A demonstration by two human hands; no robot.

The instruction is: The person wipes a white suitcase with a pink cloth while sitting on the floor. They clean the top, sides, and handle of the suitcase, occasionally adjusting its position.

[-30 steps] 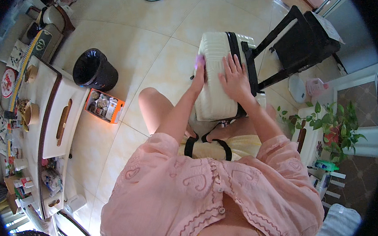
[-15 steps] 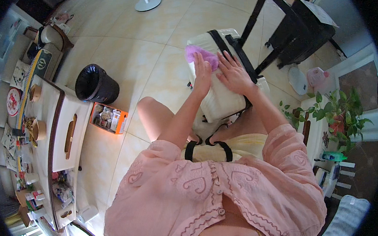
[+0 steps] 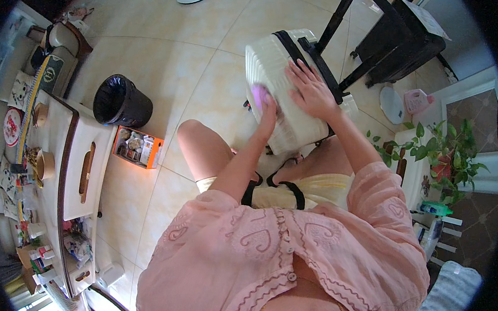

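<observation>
Just beyond the person's lap point(image 3: 325, 190) stands a cream suitcase point(image 3: 300, 122); the left hand point(image 3: 267, 116) presses a purple cloth point(image 3: 258, 94) to its shell, finger grip hard to tell, while the right hand point(image 3: 313, 93) lies flat on it, fingers slightly spread. Farther off stands a black wheeled case point(image 3: 408, 59).

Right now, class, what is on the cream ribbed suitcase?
The left hand with a fuzzy purple cloth, and the right hand, laid open. The suitcase surface beneath them is hidden.
</observation>
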